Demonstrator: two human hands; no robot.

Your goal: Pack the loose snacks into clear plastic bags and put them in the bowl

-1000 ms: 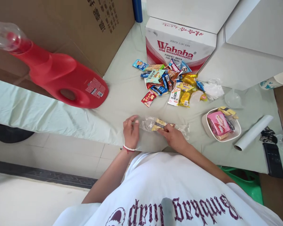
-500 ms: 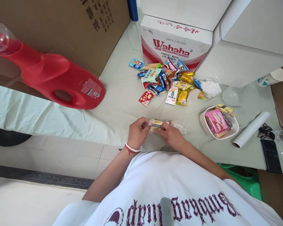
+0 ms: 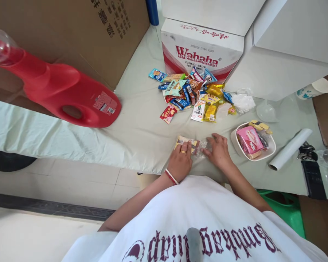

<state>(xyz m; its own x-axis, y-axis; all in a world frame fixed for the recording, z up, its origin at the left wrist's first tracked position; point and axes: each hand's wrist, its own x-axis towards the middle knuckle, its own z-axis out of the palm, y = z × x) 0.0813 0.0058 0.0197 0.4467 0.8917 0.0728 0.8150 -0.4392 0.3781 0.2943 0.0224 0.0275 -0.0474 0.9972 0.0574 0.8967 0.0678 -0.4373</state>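
A small packet of pale yellow snack bars (image 3: 186,140) lies on the cloth close to my body, with a loose clear plastic wrapper end (image 3: 200,147) reaching right. My left hand (image 3: 181,160) rests flat over the packet, its fingers stretched across the top. At the plastic end, my right hand (image 3: 218,151) is open, with the thumb touching or just beside the wrapper and the other fingers spread and slightly bent. Right of that hand stands a white bowl (image 3: 239,154) holding a pink snack packet (image 3: 250,141) and other packets.
A heap of wrapped snacks (image 3: 191,92) lies before a Wahaha water carton (image 3: 202,51). On the left, a large red bottle (image 3: 76,94) leans by a brown box (image 3: 71,36). A white roll (image 3: 291,149), a black object (image 3: 313,180) and a paper cup (image 3: 314,89) are at right.
My left hand has moved right and now lies flat over the packet instead of pinching its left end. My right hand has left the packet's middle for the plastic end, with fingers spread.
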